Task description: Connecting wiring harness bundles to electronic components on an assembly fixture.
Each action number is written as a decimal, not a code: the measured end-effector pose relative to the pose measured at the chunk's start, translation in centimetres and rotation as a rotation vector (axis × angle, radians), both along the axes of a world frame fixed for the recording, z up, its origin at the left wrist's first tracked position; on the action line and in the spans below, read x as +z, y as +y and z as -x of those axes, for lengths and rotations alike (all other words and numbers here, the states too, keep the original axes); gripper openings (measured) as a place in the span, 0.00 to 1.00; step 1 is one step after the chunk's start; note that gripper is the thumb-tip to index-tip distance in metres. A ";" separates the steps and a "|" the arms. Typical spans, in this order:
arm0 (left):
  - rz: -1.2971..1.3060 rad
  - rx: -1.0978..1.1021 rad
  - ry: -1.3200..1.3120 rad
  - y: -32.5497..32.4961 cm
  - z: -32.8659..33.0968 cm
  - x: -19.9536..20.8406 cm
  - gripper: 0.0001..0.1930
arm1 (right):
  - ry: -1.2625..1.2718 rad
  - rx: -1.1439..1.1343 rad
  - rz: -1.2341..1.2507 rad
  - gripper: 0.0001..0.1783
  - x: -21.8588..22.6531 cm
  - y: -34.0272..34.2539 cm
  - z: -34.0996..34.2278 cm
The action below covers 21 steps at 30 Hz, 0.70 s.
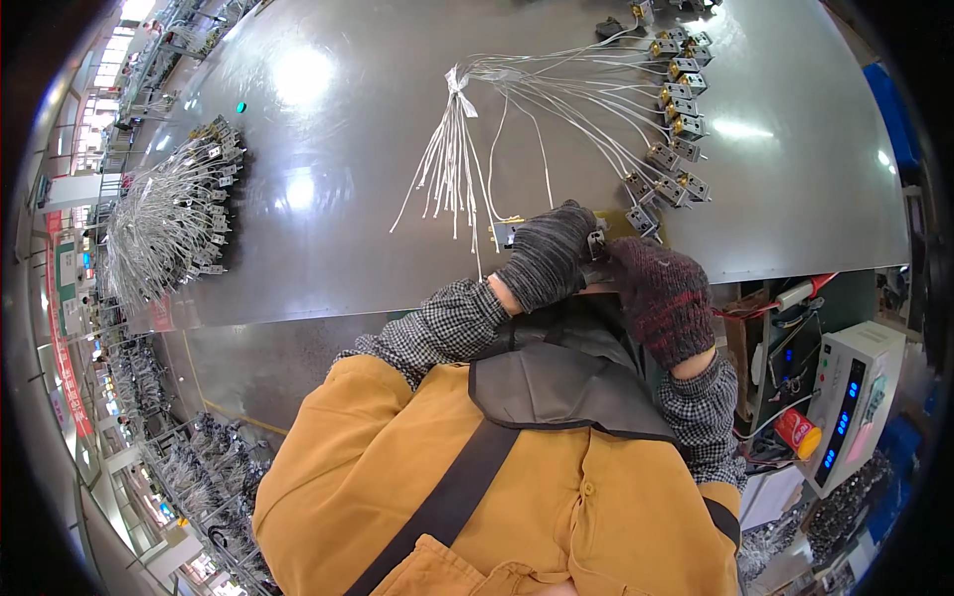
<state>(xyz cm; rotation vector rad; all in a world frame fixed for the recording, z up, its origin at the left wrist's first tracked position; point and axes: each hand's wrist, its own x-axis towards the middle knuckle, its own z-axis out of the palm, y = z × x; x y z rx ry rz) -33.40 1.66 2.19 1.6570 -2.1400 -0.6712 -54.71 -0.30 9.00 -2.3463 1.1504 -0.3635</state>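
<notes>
My left hand (550, 256), in a grey striped knit glove, is closed at the table's near edge around a small metal box-shaped part (596, 244). Right beside it, my right hand (661, 296), in a dark red-black glove, has its fingers pinched together; what they hold is hidden. Another small metal box part (506, 234) lies to the left of my left hand. A bundle of white wires (457, 91), tied in the middle, spreads across the table. Several metal box parts (680, 107) on the wire ends form a curved row on the right.
The grey metal table (358, 169) has a second heap of wired parts (179, 214) at its left end and a green round spot (240, 107). At the right stand an instrument with blue digits (853, 402), a red container with a yellow cap (797, 433) and a red-tipped probe (800, 293).
</notes>
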 end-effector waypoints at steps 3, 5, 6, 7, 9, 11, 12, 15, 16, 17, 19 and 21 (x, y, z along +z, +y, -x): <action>0.078 -0.009 0.034 -0.3 0.1 0.0 0.35 | -0.022 -0.004 0.010 0.16 -0.2 -0.1 -0.1; 0.050 0.005 0.063 -0.2 0.2 -0.1 0.34 | -0.063 -0.017 -0.010 0.15 -0.4 0.0 -0.1; -0.004 0.020 0.044 -0.2 0.2 -0.1 0.34 | -0.068 -0.018 -0.003 0.15 -0.5 0.0 -0.1; 0.021 0.012 0.039 -0.2 0.2 -0.2 0.34 | -0.065 -0.029 -0.009 0.15 -0.5 0.0 -0.1; 0.049 -0.009 -0.009 -0.2 0.2 -0.3 0.34 | -0.053 -0.042 -0.033 0.15 -0.6 0.1 0.0; -0.002 0.006 -0.001 -0.2 0.2 -0.3 0.34 | -0.065 -0.037 -0.043 0.15 -0.5 0.0 0.0; -0.011 0.019 0.004 -0.2 0.2 -0.2 0.33 | -0.052 -0.047 -0.076 0.15 -0.4 0.0 0.0; 0.019 0.021 0.324 -0.1 -0.2 0.5 0.35 | -0.107 -0.084 -0.101 0.14 -0.3 -0.2 0.1; 0.143 0.019 0.342 0.0 -0.4 0.9 0.37 | -0.144 -0.114 -0.096 0.13 -0.3 -0.2 0.2; 0.213 0.034 0.331 0.2 -0.7 1.4 0.38 | -0.181 -0.145 -0.091 0.13 -0.3 -0.1 0.4; 0.264 0.051 0.194 0.6 -1.6 2.2 0.41 | -0.204 -0.165 -0.154 0.12 -0.2 -0.2 0.9; 0.311 0.057 -0.036 0.7 -3.6 2.9 0.44 | -0.269 -0.163 -0.245 0.12 -0.4 -0.1 1.2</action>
